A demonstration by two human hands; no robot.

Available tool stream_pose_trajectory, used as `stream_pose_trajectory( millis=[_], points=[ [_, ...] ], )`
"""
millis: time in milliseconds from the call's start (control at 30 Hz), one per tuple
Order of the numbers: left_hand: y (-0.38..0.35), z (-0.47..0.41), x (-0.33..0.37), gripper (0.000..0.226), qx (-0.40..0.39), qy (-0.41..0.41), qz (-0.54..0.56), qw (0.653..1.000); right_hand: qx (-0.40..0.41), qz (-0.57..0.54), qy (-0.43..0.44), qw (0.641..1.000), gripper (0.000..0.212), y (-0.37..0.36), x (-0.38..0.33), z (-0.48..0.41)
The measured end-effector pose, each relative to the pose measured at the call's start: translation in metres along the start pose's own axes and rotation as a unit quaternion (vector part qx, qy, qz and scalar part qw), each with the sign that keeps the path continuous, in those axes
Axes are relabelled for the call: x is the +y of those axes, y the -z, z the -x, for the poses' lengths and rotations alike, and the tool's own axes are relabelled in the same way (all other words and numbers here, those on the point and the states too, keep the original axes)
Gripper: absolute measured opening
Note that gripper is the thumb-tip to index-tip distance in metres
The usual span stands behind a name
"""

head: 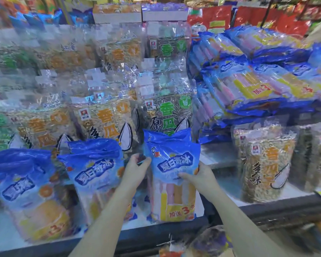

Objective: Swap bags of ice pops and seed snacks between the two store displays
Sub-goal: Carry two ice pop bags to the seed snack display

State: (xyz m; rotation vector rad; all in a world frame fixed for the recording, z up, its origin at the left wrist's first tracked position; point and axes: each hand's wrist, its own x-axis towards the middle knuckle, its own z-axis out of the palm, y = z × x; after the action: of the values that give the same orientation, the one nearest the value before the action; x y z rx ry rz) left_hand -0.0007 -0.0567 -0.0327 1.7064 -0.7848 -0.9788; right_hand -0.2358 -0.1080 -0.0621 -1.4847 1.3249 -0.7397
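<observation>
We stand the blue plastic bag of ice pops (172, 164) upright at the front edge of the white display shelf (0, 225), at the right end of its row, before the clear plastic seed-snack bags (107, 123). Left hand (137, 169) pinches its upper left edge, fingers pressed together. Right hand (198, 175) grips the right side, thumb across the front. We'd seat the bottom flat, lean it on the seeds, line it up with the neighbouring blue ice-pop bag (95, 164), then let go.
</observation>
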Motion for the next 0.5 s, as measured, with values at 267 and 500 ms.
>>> stream_pose_trajectory(
  millis=[267, 500],
  points=[
    [-0.007, -0.005, -0.005, 0.05, -0.034, 0.01, 0.009, 0.999, 0.03, -0.044, 0.002, 0.999, 0.036, 0.02, 0.01, 0.007],
    [-0.014, -0.009, -0.008, 0.031, -0.057, -0.005, -0.049, 0.997, 0.005, -0.096, -0.041, 0.995, 0.039, 0.026, 0.023, 0.006]
  ],
)
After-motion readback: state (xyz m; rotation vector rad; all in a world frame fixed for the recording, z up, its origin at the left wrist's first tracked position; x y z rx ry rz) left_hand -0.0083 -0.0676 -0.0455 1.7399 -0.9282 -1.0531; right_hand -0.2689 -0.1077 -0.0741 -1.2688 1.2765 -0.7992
